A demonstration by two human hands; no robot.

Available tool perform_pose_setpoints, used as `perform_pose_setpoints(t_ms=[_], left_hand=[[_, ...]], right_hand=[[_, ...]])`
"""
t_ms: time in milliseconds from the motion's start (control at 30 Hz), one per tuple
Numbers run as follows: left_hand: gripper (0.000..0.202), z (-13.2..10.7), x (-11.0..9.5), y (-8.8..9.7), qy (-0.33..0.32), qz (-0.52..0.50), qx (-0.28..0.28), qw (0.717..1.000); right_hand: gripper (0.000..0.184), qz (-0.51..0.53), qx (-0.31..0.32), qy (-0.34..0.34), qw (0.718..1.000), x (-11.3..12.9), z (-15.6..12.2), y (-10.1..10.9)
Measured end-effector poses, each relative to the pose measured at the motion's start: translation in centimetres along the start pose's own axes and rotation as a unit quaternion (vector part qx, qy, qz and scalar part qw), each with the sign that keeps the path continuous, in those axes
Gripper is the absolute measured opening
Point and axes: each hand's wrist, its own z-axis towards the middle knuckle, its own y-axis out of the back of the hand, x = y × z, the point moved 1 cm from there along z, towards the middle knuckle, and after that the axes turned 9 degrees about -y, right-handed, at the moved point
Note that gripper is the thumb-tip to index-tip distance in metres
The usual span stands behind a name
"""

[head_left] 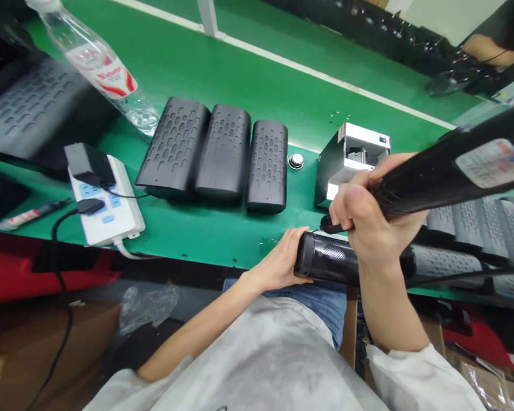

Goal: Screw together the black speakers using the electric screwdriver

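Note:
My right hand is wrapped round a black electric screwdriver that carries a white label. Its dark nose slants down to the left, with a thin bit at the near end of a glossy black casing. Whether the bit touches the casing or a screw, I cannot tell. My left hand grips that end of the casing, thumb side up, at the bench's front edge. A small perforated grille shows on the casing; its far part is hidden behind my right wrist.
A screw feeder stands just behind my right hand. Textured black housings stand left of it, beside a small round metal piece. Further left are a power strip, a plastic bottle and a marker. More housings lie right.

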Motion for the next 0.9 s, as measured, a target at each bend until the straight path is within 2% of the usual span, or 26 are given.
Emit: perform_pose_setpoints(t_ms=[100,167,233,300,367,500,567,633,767,833,900], left_hand=[[0.141,-0.2,0.0,0.0,0.009,0.02,0.005,1.0],[0.146,-0.2,-0.1,0.1,0.017,0.036,0.011,0.999],[0.147,-0.2,-0.2,0.2,0.027,0.046,0.022,0.998],[0.147,-0.1,-0.3,0.2,0.034,0.053,0.032,0.997],[0.146,-0.2,-0.4,0.2,0.041,0.061,0.034,0.997],[0.143,-0.3,-0.6,0.2,0.055,0.066,0.033,0.996],[0.142,-0.3,-0.6,0.2,0.055,0.062,0.03,0.996],[0.14,-0.2,-0.7,0.3,0.054,0.055,0.027,0.997],[0.137,-0.2,-0.7,0.3,0.057,0.041,0.023,0.997],[0.139,-0.3,-0.6,0.3,0.058,0.04,0.024,0.997],[0.14,-0.3,-0.7,0.3,0.059,0.039,0.024,0.997]], right_hand=[[0.027,-0.021,0.013,-0.004,1.0,0.4,0.3,0.3],[0.032,-0.025,0.023,-0.002,0.999,1.3,0.8,0.9],[0.045,-0.01,0.032,0.031,0.999,2.5,1.5,1.8],[0.054,0.007,0.038,0.091,0.995,3.9,2.3,2.6],[0.051,0.004,0.003,0.129,0.992,5.2,3.3,3.2],[0.032,-0.046,-0.145,0.164,0.975,6.8,5.3,4.4],[0.025,-0.095,-0.174,0.212,0.957,6.8,6.3,5.3],[0.024,-0.124,-0.172,0.231,0.949,6.1,7.2,6.4],[0.035,-0.119,-0.178,0.231,0.949,4.2,8.4,8.4],[0.042,-0.131,-0.18,0.235,0.946,3.6,8.6,8.7],[0.041,-0.154,-0.178,0.222,0.946,3.2,8.6,8.6]])
